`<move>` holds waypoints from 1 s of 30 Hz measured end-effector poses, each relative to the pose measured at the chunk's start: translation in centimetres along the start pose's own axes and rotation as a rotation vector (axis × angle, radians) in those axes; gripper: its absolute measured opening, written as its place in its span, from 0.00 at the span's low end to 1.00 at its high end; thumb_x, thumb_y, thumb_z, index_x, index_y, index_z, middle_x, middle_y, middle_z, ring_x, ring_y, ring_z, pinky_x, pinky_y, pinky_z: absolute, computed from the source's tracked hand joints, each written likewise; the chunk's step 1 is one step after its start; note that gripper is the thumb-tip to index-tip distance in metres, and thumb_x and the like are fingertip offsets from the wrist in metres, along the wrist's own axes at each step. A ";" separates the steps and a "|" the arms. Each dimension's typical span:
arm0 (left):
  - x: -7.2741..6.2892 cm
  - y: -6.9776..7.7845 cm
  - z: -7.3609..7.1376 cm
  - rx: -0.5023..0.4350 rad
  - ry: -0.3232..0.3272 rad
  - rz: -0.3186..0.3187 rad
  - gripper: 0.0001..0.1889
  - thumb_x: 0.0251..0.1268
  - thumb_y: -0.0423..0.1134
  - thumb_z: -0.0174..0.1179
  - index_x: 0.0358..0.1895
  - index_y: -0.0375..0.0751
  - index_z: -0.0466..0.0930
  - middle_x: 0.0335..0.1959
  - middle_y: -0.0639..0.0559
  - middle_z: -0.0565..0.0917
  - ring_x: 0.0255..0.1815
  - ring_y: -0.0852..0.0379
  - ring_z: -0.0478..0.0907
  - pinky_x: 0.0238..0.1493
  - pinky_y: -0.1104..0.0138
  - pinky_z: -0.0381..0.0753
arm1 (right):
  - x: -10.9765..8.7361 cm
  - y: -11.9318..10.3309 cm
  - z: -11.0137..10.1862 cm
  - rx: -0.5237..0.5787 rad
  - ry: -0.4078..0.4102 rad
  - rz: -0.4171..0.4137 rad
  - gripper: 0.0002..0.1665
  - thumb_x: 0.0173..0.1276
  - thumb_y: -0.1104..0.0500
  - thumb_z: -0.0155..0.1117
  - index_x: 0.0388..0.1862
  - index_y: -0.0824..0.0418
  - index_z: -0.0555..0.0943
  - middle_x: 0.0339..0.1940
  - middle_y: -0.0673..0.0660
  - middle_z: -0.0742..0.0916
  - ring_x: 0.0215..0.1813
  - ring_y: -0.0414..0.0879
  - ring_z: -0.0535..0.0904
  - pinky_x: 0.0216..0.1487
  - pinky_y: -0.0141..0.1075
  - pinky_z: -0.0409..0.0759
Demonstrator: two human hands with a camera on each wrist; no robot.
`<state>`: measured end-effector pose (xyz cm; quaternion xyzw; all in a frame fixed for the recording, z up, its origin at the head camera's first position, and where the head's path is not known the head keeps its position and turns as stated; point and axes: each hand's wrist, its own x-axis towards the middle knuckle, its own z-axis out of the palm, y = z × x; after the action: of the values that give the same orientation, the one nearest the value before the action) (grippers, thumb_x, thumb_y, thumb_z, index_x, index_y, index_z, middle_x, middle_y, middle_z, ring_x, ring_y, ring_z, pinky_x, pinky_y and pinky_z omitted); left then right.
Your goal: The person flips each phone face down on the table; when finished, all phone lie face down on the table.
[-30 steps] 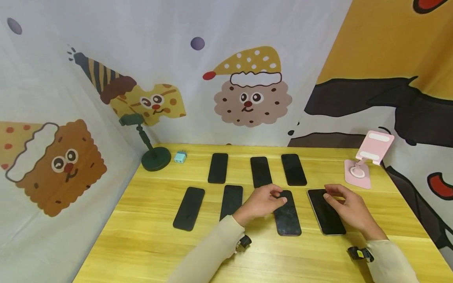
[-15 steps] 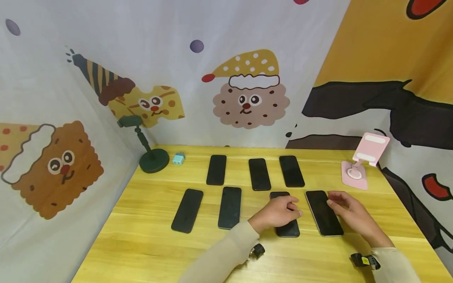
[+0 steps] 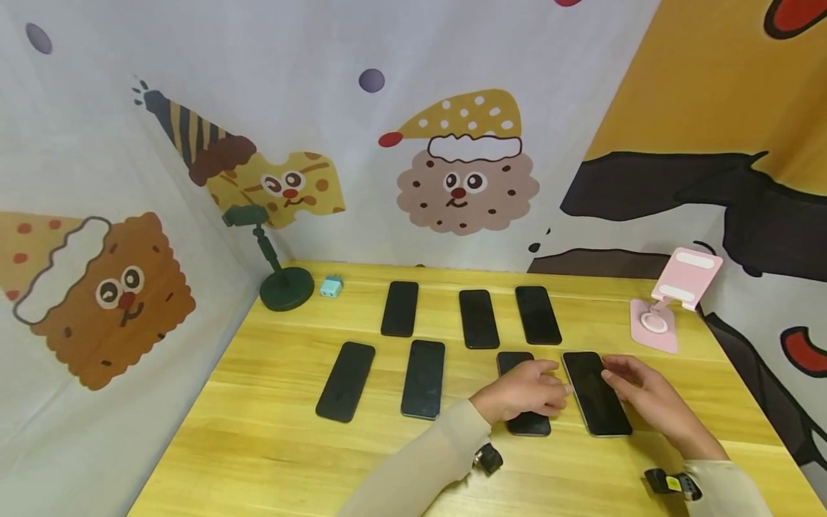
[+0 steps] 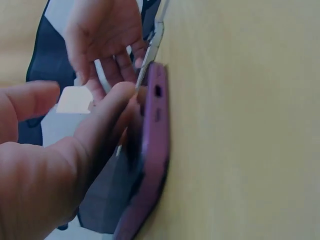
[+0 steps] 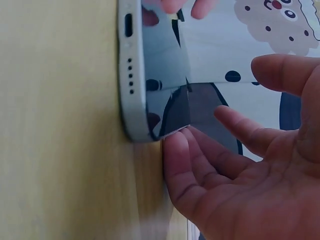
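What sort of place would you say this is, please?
It looks like an improvised tabletop work area, possibly a small staged set: a wood-grain table with seven smartphones laid flat in two rough rows, a pink phone stand, and a cartoon-printed fabric backdrop behind.

No lettering, brand, number or sign is legible anywhere.

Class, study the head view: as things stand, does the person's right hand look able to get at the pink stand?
Probably yes. The right hand is beside the rightmost phone, the pink stand is farther back, and only bare tabletop shows between hand and stand, so the way looks free.
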<state>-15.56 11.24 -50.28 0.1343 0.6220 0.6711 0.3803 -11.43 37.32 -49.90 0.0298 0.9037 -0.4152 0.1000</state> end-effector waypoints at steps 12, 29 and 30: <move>1.4 0.5 1.5 -0.134 0.109 -0.025 0.32 0.76 0.31 0.64 0.79 0.39 0.66 0.66 0.36 0.81 0.60 0.38 0.86 0.57 0.42 0.87 | -0.3 -0.4 0.3 0.097 -0.005 0.017 0.41 0.86 0.41 0.53 0.80 0.71 0.63 0.76 0.76 0.73 0.51 0.20 0.74 0.48 0.31 0.86; 1.5 1.6 2.5 -0.176 0.229 0.022 0.31 0.70 0.26 0.65 0.75 0.40 0.72 0.66 0.35 0.81 0.60 0.39 0.85 0.61 0.41 0.84 | -0.1 -0.3 0.4 0.024 0.042 0.007 0.42 0.78 0.43 0.67 0.77 0.70 0.68 0.71 0.73 0.78 0.66 0.61 0.80 0.47 0.24 0.80; 1.6 1.6 2.6 -0.196 0.237 0.024 0.31 0.69 0.24 0.65 0.75 0.39 0.72 0.65 0.35 0.80 0.58 0.38 0.86 0.60 0.41 0.85 | -0.1 -0.3 0.4 0.014 0.049 0.002 0.42 0.77 0.43 0.68 0.76 0.69 0.69 0.70 0.72 0.79 0.64 0.58 0.80 0.47 0.24 0.80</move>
<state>-15.50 14.33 -48.75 0.0240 0.5926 0.7440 0.3077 -11.33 36.85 -49.92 0.0415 0.9030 -0.4205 0.0783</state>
